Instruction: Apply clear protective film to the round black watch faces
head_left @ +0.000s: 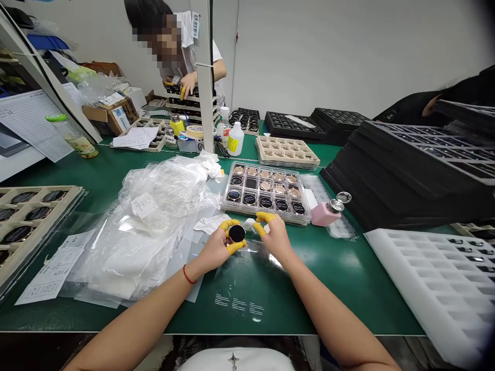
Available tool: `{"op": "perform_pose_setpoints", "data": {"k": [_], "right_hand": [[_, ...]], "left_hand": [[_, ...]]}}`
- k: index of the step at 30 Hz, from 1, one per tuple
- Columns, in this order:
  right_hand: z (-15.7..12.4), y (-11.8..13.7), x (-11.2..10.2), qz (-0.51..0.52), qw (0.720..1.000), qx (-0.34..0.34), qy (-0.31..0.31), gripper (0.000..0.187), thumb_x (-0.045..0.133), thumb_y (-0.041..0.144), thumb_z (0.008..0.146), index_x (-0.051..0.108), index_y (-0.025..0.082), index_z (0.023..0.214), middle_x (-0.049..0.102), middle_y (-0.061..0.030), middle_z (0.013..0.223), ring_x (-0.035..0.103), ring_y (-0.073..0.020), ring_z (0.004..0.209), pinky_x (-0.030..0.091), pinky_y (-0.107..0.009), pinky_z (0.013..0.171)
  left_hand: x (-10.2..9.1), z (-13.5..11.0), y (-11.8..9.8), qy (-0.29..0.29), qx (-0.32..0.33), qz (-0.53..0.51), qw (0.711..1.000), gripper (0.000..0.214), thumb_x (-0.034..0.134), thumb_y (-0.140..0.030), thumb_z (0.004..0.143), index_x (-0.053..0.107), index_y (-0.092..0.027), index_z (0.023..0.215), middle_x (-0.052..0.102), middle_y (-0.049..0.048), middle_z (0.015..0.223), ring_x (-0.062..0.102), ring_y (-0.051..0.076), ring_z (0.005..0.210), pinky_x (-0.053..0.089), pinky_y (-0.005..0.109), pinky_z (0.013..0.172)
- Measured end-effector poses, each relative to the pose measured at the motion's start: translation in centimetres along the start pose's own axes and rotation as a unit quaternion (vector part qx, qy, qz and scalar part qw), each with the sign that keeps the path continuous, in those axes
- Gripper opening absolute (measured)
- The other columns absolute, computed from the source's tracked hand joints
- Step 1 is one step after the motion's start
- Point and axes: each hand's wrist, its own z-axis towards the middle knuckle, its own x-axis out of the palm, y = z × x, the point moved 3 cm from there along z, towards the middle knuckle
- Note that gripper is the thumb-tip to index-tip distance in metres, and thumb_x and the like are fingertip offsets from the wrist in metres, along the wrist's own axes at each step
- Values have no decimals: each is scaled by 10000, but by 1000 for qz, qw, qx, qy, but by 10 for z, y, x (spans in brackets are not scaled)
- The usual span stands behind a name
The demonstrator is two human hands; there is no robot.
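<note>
My left hand (218, 248), in yellow finger cots, is closed on a round black watch head (236, 233) with a thin gold rim, its dark face turned up. Just to its right, my right hand (275, 237), also in yellow finger cots, pinches a small crumpled white tissue (250, 222). A gap separates the tissue from the watch head. Beyond both hands sits a clear plastic tray (266, 212) of round watch heads, some black and some showing rose-gold patterns. One compartment in its middle row shows no watch head.
Plastic bags (154, 206) are heaped at left, beside a beige tray (73, 193). A pink pump bottle (325, 214) stands right of the clear tray. Black trays (371, 190) and a white foam tray (410, 268) occupy the right. Across the table, a co-worker (189, 51) handles stacked trays.
</note>
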Motion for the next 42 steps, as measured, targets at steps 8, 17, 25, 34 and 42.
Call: {"op": "perform_pose_setpoints", "data": {"k": [8,17,25,34,42], "right_hand": [[-22,32,-31,-13,973,-203,112,290,451,177,880,561,264,1134,640,-51,1117,578,-211,976,438,-394,840],[-40,77,-80,128,895,-315,290,263,540,332,850,567,252,1100,626,-44,1127,554,-188,1021,434,-364,889],[-17,6,-27,85,988,-7,132,420,589,334,808,501,286,1216,569,-50,1155,481,-232,1110,378,-429,970],[-19,13,-25,120,987,9,106,206,581,279,804,587,260,1010,635,-15,899,524,-221,985,370,-432,933],[-15,13,-30,239,961,43,133,126,576,340,800,613,224,766,618,-45,955,555,-214,964,420,-392,882]], "left_hand": [[-11,1,-12,-14,20,-162,987,471,660,-284,760,399,-200,1143,656,70,1026,654,221,934,431,397,934],[-29,16,-4,-109,43,-124,985,555,725,-226,686,400,-199,1134,679,51,953,652,214,934,438,427,932],[-8,1,-4,9,27,-116,993,525,716,-191,702,414,-235,1130,659,52,1044,646,226,987,452,377,933],[3,-2,0,51,-122,-276,952,355,642,-234,794,500,-163,1111,648,97,1106,613,209,1060,407,326,1017],[-4,3,-8,16,-53,-183,982,424,681,-237,746,470,-191,1111,652,71,1055,626,209,1015,428,363,977]]}}
